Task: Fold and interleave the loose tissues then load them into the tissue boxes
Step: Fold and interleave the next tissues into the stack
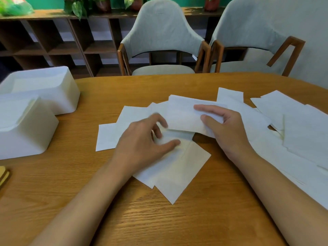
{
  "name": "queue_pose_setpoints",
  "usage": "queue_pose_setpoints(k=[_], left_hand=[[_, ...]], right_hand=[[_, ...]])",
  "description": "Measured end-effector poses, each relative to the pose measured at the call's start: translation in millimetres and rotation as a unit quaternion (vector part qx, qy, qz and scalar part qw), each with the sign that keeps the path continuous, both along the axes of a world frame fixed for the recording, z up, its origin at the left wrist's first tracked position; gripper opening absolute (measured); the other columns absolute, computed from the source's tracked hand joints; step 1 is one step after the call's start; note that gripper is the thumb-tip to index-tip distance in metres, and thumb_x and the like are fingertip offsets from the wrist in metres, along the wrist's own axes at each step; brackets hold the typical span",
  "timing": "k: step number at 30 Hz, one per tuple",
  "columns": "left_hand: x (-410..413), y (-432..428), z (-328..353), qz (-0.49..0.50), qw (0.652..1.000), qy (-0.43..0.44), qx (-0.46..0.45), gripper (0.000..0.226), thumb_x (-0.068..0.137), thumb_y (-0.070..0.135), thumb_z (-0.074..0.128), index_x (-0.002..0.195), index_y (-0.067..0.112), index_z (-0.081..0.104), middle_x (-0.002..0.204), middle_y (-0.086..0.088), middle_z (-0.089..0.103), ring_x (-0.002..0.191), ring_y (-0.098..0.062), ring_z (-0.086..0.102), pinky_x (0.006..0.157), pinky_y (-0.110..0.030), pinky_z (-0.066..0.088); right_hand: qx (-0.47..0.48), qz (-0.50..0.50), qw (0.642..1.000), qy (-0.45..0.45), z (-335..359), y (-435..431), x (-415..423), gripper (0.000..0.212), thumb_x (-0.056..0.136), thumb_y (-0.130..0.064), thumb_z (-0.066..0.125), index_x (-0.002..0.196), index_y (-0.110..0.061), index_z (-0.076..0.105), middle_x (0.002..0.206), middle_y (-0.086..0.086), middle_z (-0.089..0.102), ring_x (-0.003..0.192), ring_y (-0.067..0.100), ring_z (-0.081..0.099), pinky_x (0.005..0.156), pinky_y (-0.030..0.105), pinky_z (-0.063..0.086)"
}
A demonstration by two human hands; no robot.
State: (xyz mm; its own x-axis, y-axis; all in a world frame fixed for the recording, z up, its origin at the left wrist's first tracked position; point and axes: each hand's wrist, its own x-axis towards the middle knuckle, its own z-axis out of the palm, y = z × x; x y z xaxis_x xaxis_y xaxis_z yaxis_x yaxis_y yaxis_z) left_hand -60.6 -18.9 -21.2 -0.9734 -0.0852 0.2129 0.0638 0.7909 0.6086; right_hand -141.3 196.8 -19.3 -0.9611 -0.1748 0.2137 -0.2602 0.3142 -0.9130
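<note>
Several white tissues lie spread over the middle of the wooden table (71, 183). My right hand (223, 126) pinches a folded tissue (182, 116) by its right end, thumb below and fingers on top, lifting it slightly over the others. My left hand (147, 139) rests with loosely curled fingers on the overlapping folded tissues (175, 171) beneath; its fingers are blurred. More loose tissues (301, 132) lie in a heap at the right. Two white tissue boxes stand at the left: the near box (26, 137) holds a stack of tissues, the far box (58, 96) behind it is open-topped.
Two grey upholstered chairs (163, 38) stand at the table's far edge. A dark wooden shelf unit (53, 41) with plants on top runs along the green wall. A yellowish object (3, 176) pokes in at the left edge.
</note>
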Motion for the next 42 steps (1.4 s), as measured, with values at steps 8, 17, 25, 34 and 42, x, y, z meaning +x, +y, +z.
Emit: queue_pose_setpoints(k=[8,17,25,34,42], left_hand=[[2.5,4.9,-3.2,-0.056,0.991,-0.032,-0.119,0.063,0.062,0.084,0.074,0.108,0.043,0.058,0.107,0.022,0.052,0.097,-0.003,0.048,0.072,-0.025,0.043],[3.9,13.2,-8.7,-0.105,0.986,0.054,-0.115,0.019,0.083,0.049,0.075,0.093,0.033,0.074,0.095,0.018,0.062,0.082,-0.003,0.055,0.063,-0.013,0.035],[4.6,18.3,-12.6,-0.150,0.978,0.097,-0.105,0.007,0.085,0.030,0.080,0.083,0.026,0.075,0.093,0.012,0.069,0.085,-0.008,0.062,0.067,-0.035,0.056],[4.2,6.1,17.9,-0.090,0.934,0.060,0.341,0.012,0.086,0.025,0.063,0.075,0.024,0.065,0.075,-0.023,0.059,0.073,-0.038,0.056,0.067,-0.032,0.041],[0.9,-6.5,32.2,-0.010,0.878,0.048,0.476,0.027,0.102,0.017,0.049,0.076,0.020,0.056,0.075,0.000,0.047,0.073,-0.017,0.045,0.063,-0.033,0.035]], right_hand=[[-0.003,-0.033,0.999,-0.011,-6.6,-0.3,-3.4,0.025,0.099,-0.022,0.062,0.106,-0.042,0.075,0.128,-0.025,0.060,0.119,-0.006,0.047,0.103,0.019,0.034],[0.015,-0.042,0.999,-0.013,-5.1,-2.5,-2.1,0.024,0.100,-0.023,0.061,0.104,-0.043,0.074,0.128,-0.025,0.057,0.124,-0.002,0.042,0.102,0.019,0.030],[0.031,-0.039,0.999,-0.004,-8.2,-2.6,-4.0,0.025,0.100,-0.024,0.061,0.100,-0.046,0.073,0.110,-0.044,0.050,0.107,-0.019,0.043,0.091,0.006,0.028],[-0.007,0.048,0.999,-0.015,6.6,-0.4,4.3,0.037,0.100,-0.058,0.043,0.097,-0.043,0.076,0.109,-0.033,0.058,0.101,-0.023,0.046,0.096,0.012,0.039],[-0.062,-0.015,0.998,-0.019,19.2,-0.9,7.7,0.056,0.085,-0.071,0.033,0.101,-0.038,0.077,0.100,-0.041,0.059,0.098,-0.025,0.049,0.085,-0.001,0.031]])
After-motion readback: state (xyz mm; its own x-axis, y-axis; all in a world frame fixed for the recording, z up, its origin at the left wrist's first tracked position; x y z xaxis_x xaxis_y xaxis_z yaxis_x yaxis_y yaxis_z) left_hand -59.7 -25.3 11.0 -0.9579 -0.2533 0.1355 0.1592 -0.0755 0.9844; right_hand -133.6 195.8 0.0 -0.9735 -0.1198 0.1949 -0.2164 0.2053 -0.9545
